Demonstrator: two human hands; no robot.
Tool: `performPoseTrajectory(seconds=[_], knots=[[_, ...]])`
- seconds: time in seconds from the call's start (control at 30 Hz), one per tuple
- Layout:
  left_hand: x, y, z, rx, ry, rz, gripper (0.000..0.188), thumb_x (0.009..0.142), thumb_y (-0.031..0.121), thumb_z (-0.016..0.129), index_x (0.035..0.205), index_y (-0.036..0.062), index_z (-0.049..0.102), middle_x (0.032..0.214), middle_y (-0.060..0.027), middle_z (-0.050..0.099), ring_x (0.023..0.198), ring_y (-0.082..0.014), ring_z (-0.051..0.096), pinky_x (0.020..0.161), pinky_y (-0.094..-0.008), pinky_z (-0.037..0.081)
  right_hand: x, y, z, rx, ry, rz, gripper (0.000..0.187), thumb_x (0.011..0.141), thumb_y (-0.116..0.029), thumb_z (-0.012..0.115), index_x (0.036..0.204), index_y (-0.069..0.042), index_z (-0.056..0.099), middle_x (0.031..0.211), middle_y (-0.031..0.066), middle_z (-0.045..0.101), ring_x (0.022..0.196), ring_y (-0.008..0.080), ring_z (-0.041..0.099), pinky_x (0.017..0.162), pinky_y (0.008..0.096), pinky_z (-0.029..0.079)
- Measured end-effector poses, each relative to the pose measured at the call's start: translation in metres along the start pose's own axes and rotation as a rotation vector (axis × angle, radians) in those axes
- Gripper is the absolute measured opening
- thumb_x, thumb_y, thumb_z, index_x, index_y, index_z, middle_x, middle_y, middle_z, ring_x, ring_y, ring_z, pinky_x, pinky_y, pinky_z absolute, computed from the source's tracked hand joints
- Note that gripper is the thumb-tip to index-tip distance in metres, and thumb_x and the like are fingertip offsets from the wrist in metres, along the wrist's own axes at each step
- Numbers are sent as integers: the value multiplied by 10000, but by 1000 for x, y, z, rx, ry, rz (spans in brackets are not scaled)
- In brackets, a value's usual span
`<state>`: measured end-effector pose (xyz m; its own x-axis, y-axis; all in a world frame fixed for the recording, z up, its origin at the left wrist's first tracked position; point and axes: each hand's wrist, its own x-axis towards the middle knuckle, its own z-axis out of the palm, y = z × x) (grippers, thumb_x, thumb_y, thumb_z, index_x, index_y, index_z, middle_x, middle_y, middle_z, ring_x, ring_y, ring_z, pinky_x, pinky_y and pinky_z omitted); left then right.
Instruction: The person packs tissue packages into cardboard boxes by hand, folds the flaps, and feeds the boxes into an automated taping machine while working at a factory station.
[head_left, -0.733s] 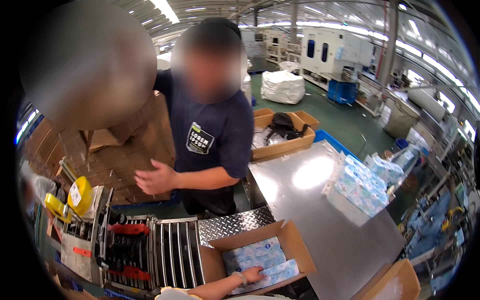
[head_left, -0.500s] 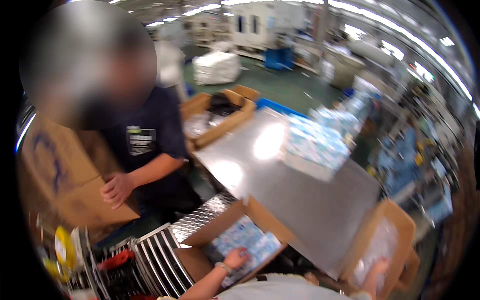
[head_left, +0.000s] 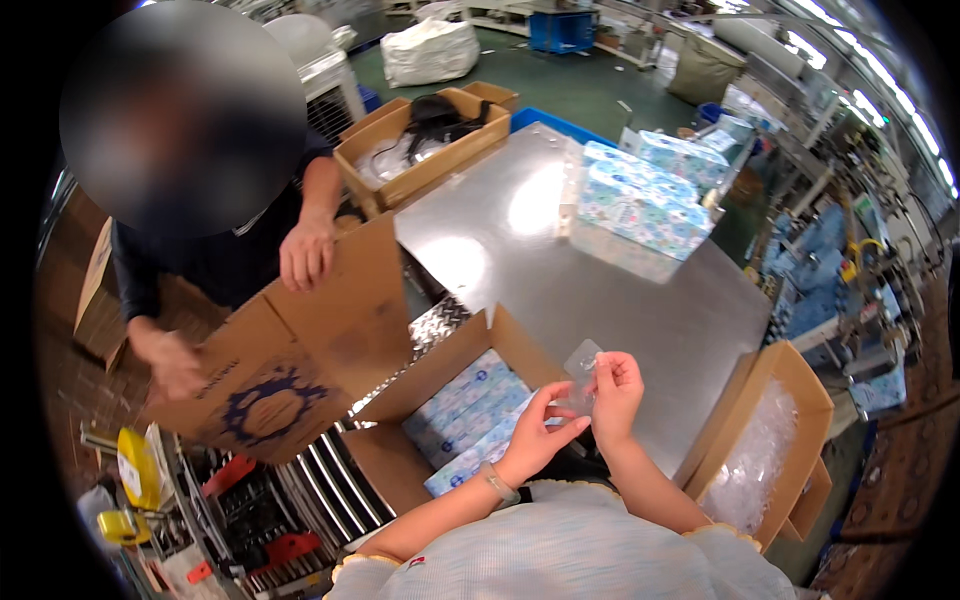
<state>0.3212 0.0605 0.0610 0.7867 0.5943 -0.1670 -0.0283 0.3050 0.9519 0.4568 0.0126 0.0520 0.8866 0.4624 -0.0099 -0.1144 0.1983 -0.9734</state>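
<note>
In front of my body, my right hand (head_left: 617, 390) pinches a thin, clear plastic piece (head_left: 582, 358) with rounded corners. My left hand (head_left: 540, 435) is close beside it, thumb and fingers curved but apart; its fingertips are by the piece's lower edge, and I cannot tell if they touch it. Below and left of my hands, an open cardboard box (head_left: 425, 385) holds blue-and-white patterned packs (head_left: 465, 405) in rows. To the right, a carton of clear plastic pieces (head_left: 752, 465) stands near my right forearm.
A co-worker at left handles a large cardboard carton (head_left: 310, 340) above the roller conveyor (head_left: 335, 490). Patterned packs (head_left: 640, 200) are stacked on the metal table (head_left: 620, 320). A carton with a black item (head_left: 435, 118) stands beyond. Yellow tape dispensers (head_left: 140, 470) sit at lower left.
My right hand has come from the right-hand carton to my front with a clear plastic piece. My left hand has lifted off the packs toward it. The co-worker's carton has swung toward the conveyor.
</note>
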Motion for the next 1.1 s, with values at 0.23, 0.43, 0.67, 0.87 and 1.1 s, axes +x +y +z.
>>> performPoseTrajectory(seconds=[0.23,0.43,0.67,0.87,1.1], knots=[[-5,-33,-51,-209,248,-25,221,946,30,679,1161,6,630,991,-52,685,893,-142,671,872,-321,581,-8,36,60,43,-199,188,107,1027,-135,619,993,-39,586,819,2,599,647,61,529,589,231,453],[0,-41,-77,-242,455,-19,77,984,61,657,1039,11,640,937,-38,679,836,-122,652,785,-290,566,-11,80,100,31,-314,351,90,1014,-117,621,981,-38,592,786,-4,581,637,71,529,582,234,439],[-17,-55,-137,145,634,-3,113,992,121,669,1016,12,688,859,-4,659,753,-89,594,704,-259,513,53,45,62,-86,-402,194,128,1038,-176,611,994,-56,609,828,-17,608,714,63,574,650,247,502],[-41,-113,-201,877,669,-68,133,965,96,662,1032,4,729,813,-75,682,711,-147,617,661,-298,503,110,28,-167,-461,128,-25,181,1047,-166,576,1203,-88,623,964,-30,594,817,60,553,703,226,480],[-9,-205,-205,273,516,-406,300,885,123,693,1163,13,659,963,-175,722,784,-280,700,736,-375,566,65,83,-543,-487,1112,427,173,901,-161,576,1003,-71,683,703,2,519,562,127,494,420,296,377]])
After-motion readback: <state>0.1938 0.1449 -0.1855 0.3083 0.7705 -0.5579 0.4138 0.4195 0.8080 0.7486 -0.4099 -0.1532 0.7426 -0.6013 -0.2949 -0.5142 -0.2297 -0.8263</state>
